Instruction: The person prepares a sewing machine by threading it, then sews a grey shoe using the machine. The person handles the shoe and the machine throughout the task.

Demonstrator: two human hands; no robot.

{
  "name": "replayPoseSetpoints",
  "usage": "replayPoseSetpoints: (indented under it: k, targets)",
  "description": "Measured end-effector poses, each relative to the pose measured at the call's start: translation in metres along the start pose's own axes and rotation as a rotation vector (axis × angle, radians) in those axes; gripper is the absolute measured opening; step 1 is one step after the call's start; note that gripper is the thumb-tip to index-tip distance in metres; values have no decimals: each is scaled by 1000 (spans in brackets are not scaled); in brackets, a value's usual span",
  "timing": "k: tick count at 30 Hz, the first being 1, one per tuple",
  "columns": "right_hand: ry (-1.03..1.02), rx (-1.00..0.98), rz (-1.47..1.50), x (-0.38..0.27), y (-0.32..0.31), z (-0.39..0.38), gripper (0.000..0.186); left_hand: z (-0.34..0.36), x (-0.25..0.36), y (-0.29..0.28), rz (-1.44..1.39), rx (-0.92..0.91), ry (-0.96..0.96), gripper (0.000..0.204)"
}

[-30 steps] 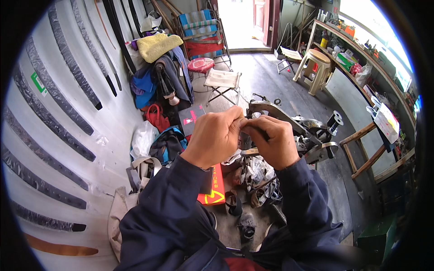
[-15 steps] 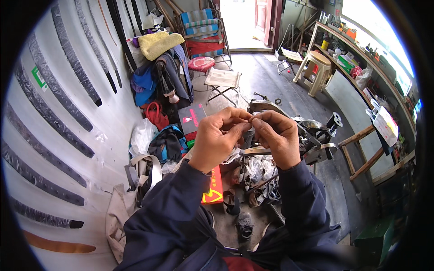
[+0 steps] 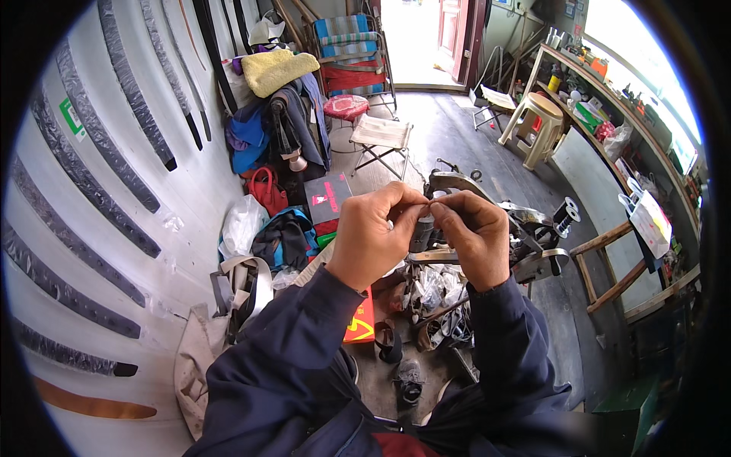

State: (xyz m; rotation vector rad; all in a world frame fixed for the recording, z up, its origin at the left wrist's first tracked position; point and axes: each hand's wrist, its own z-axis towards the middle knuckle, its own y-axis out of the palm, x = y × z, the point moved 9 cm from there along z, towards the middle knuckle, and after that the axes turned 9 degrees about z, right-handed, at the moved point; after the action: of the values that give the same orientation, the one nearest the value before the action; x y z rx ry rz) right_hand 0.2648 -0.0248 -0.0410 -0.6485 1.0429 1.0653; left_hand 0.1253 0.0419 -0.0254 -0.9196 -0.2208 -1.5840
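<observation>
My left hand [image 3: 377, 232] and my right hand [image 3: 476, 232] are raised in front of me, fingertips meeting. Thumb and forefinger are pinched together on each. Whatever they pinch, if anything, is too small to make out. Just beyond and below my hands stands a metal machine [image 3: 457, 183] with a curved arm, partly hidden by them. A spool of dark thread [image 3: 565, 216] sits on its right side. Clear plastic bags [image 3: 438, 286] and other odds and ends lie under my hands.
An orange-red box [image 3: 361, 320] and a dark shoe [image 3: 410, 381] are on the floor near my legs. Bags and clothes pile up at the left, by a red handbag [image 3: 266, 190]. A folding stool [image 3: 381, 133], a plastic stool [image 3: 531, 129] and a long workbench [image 3: 632, 114] stand farther off.
Both hands stay raised with fingertips together, and their pinch has shifted only slightly. The whole view has moved a little, so the surroundings sit slightly farther right.
</observation>
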Motion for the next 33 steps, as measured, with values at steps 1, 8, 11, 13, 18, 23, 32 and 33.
replayPoseSetpoints:
  k: [1, 8, 11, 13, 18, 23, 32, 33]
  targets:
    - [2, -1, -19, 0, 0, 0, 11, 0, 0, 0, 24, -11, -3, 3]
    - [59, -5, -20, 5, -5, 3, 14, 4, 20, -3, 249, -12, 164, 8]
    - [122, -42, 39, 10, -7, 5, 14, 5, 39, -4, 406, -5, 348, 12]
    - [173, -77, 50, 13, -8, 7, 15, 6, 51, -1, 458, -21, 481, 15]
    - [225, -163, 115, 13, -8, 10, 16, 6, 67, 8, 494, -118, 760, 19]
    - [189, -150, 74, 10, -8, 12, 15, 12, 62, 17, 435, -287, 804, 21]
    - [-336, -20, -403, -35, 1, 0, 11, 22, 6, 18, -15, -459, 99, 15]
    - [-343, -31, -405, -36, 2, 0, 11, 22, 3, 21, -60, -484, 58, 11]
